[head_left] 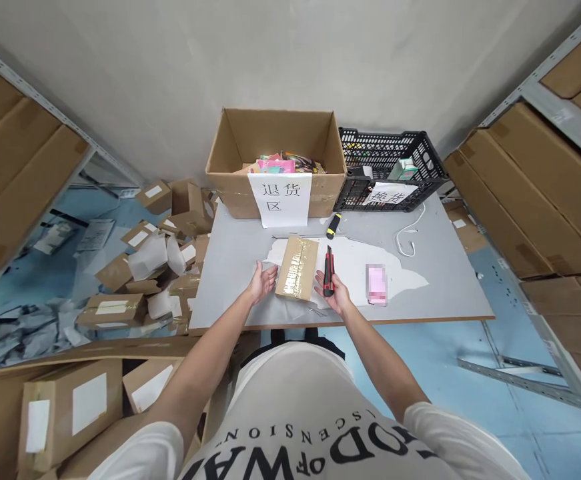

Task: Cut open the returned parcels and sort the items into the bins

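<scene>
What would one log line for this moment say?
left hand: open, beside taped parcel | right hand: holds red utility knife | table: yellow knife, pink item

A white paper sheet (280, 199) hanging on the front of the open cardboard box (230, 143) is showing "退货区". A second sheet (389, 193) on the black crate (423, 157) is too slanted to read. The white T-shirt (300, 407) is displaying partial lettering, "SCENSION" and "OD OF WA".
</scene>
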Motion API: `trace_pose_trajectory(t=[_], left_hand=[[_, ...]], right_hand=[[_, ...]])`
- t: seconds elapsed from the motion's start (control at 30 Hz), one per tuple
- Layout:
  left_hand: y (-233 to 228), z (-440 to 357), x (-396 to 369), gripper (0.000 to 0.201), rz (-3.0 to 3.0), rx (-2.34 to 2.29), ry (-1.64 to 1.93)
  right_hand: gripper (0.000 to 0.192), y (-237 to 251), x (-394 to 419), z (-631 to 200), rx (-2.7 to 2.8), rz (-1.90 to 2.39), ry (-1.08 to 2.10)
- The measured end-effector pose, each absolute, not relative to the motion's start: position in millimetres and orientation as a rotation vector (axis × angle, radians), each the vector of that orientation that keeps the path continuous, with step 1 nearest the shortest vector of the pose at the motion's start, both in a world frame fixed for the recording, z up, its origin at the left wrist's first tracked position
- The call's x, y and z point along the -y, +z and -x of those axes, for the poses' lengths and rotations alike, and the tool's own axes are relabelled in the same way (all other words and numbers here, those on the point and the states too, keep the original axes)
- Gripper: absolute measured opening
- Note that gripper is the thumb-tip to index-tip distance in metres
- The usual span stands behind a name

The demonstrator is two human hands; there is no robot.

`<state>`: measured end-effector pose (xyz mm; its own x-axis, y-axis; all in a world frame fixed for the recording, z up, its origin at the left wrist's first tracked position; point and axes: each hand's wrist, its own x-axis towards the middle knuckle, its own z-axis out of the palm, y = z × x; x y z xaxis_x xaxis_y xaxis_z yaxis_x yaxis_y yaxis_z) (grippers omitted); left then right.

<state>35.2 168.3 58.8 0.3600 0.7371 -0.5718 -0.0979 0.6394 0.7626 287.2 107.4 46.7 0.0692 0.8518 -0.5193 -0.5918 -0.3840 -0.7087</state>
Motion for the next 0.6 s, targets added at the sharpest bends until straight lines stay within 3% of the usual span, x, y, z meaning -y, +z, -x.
trace_pose_trajectory(t=[0.27,0.6], left_hand=[[57.4,-37.8,-153.1,0.085,-0.474,-0.921,0.622],[49.3,-60.3,-102.9,0.072,-0.406,-0.852,0.881]], right_hand=[[0.049,43.3,-108.0,-275.8,0.261,1.099,1.683],[0.021,65.4,-158.3,-305.5,0.531,1.191,1.812]])
